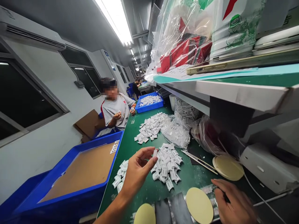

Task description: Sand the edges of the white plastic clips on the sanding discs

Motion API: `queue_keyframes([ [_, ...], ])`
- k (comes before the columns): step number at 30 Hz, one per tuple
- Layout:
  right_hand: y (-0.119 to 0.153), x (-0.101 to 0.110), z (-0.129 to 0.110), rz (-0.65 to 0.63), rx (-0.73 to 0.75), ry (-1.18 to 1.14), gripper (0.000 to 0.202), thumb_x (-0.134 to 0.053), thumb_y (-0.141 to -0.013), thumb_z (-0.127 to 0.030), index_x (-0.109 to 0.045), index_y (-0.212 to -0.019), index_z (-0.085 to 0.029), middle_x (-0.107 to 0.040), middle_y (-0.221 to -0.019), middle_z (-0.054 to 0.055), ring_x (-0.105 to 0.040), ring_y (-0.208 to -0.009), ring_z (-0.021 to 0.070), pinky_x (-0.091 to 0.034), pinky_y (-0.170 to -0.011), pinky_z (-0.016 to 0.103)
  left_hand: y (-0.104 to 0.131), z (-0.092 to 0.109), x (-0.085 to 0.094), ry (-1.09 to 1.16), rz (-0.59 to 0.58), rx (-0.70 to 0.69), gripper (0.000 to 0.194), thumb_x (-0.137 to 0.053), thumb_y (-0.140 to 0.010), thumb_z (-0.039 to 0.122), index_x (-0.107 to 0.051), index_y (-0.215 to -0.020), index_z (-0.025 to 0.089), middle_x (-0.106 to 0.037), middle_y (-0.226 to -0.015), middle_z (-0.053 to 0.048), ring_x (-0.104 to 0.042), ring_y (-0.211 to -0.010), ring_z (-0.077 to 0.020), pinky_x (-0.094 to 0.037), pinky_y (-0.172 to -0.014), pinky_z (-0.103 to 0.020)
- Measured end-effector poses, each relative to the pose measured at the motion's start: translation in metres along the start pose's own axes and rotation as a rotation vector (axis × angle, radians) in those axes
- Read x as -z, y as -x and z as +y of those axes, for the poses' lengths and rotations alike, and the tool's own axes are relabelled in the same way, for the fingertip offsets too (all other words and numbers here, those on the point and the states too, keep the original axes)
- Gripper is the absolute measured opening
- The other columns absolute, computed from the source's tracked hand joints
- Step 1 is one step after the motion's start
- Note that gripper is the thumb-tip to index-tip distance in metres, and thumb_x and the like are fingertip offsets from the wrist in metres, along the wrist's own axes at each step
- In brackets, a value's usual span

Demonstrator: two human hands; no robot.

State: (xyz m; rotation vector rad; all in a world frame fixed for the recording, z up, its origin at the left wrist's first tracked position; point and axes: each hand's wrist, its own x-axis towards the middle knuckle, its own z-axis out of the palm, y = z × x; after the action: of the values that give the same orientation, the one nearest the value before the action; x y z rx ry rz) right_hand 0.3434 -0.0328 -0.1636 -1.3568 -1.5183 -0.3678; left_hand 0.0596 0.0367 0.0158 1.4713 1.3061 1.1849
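Note:
Between the thumb and fingers of my left hand [140, 165] is a small white plastic piece [155, 153], held over the left edge of a pile of similar white pieces [167, 165] on the green table. My right hand [232, 199] is at the lower right, slightly blurred, with its fingers bent beside a yellow disc [199, 205]; whether anything is in its fingers is hidden. Another yellow disc [145, 214] and dark flat pads [174, 210] lie at the bottom edge. A smaller group of white pieces [121, 174] lies left of my left wrist.
A blue tray [93, 165] borders the table's left side. Farther back are another white pile [151, 126], plastic bags [176, 132] and a blue bin [149, 102]. Thin sticks [199, 161] and stacked discs [227, 167] lie right. A seated person [116, 109] holds something small. A shelf overhangs.

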Motion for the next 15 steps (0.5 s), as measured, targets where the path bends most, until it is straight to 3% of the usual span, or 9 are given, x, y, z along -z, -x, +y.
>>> queue_keyframes([
  [5, 0.004, 0.0, 0.006, -0.031, 0.024, -0.004, 0.022, -0.06, -0.091, -0.023, -0.067, -0.112, -0.024, -0.076, -0.098, 0.003, -0.071, -0.085, 0.0174, -0.048, -0.083, 0.032, 0.006, -0.001, 0.006, -0.035, 0.005, -0.015, 0.04, -0.079, -0.074, 0.049, -0.073, -0.105, 0.025, -0.075, -0.11, -0.009, -0.067, -0.094, -0.0268, -0.054, -0.073, -0.033],
  [8, 0.011, -0.001, 0.013, -0.049, 0.026, 0.016, 0.024, -0.061, -0.09, -0.024, -0.068, -0.113, -0.025, -0.076, -0.1, 0.003, -0.071, -0.086, 0.0186, -0.048, -0.085, 0.032, -0.003, -0.012, 0.012, -0.103, 0.017, -0.053, 0.037, -0.075, -0.079, 0.048, -0.073, -0.108, 0.024, -0.073, -0.112, -0.008, -0.065, -0.091, -0.0233, -0.051, -0.07, -0.03],
  [11, 0.015, -0.003, 0.018, -0.044, 0.032, 0.041, 0.023, -0.06, -0.091, -0.027, -0.07, -0.111, -0.025, -0.076, -0.101, 0.004, -0.072, -0.085, 0.0203, -0.049, -0.084, 0.033, -0.033, -0.035, 0.02, -0.143, 0.064, -0.015, 0.036, -0.074, -0.08, 0.044, -0.071, -0.106, 0.02, -0.072, -0.111, -0.008, -0.065, -0.091, -0.0218, -0.051, -0.071, -0.029],
  [15, 0.014, -0.005, 0.02, -0.045, 0.046, 0.034, 0.022, -0.058, -0.091, -0.028, -0.07, -0.109, -0.024, -0.077, -0.1, 0.005, -0.072, -0.084, 0.0214, -0.05, -0.083, 0.034, -0.096, -0.07, 0.027, -0.168, 0.137, 0.124, 0.032, -0.069, -0.089, 0.036, -0.066, -0.112, 0.014, -0.069, -0.111, -0.009, -0.066, -0.091, -0.0206, -0.056, -0.076, -0.035],
])
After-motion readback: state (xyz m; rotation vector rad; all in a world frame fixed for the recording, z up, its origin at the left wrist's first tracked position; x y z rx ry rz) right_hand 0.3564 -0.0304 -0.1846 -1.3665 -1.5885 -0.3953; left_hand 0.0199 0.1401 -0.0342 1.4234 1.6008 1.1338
